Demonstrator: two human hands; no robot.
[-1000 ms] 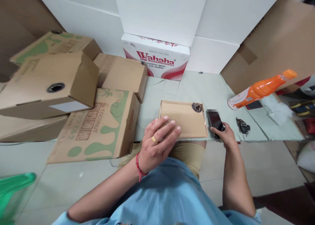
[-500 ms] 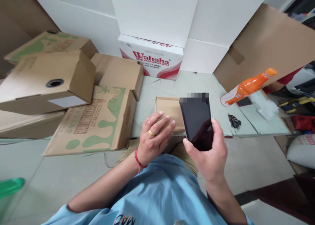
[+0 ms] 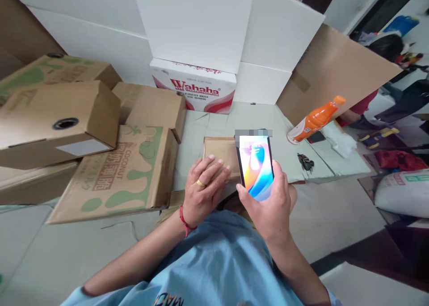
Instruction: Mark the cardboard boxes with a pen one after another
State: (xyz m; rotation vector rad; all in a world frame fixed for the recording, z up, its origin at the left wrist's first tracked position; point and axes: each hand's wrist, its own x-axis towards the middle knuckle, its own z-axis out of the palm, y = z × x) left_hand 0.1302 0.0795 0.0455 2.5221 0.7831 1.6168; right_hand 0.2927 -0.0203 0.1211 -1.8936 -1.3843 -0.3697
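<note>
My right hand [image 3: 273,203] is wrapped round a phone [image 3: 256,167], thumb on one edge and fingers on the other. The phone's screen is lit with a colourful picture, and its top edge is blurred out. My left hand [image 3: 204,190], with a ring and a red cord at the wrist, rests palm down on a small flat cardboard box [image 3: 221,148], fingers slightly apart and holding nothing. That box lies at the table's front edge, partly behind the phone.
Several cardboard boxes [image 3: 134,172] are piled at the left. A white and red carton [image 3: 204,89] stands at the back of the pale table [image 3: 258,116]. An orange bottle [image 3: 315,120], keys [image 3: 305,162] and crumpled plastic [image 3: 340,140] are at the right. Behind them leans a cardboard sheet [image 3: 342,69].
The phone's screen has gone from dark to lit. The view has shifted, so the hands, boxes and bottle appear further left.
</note>
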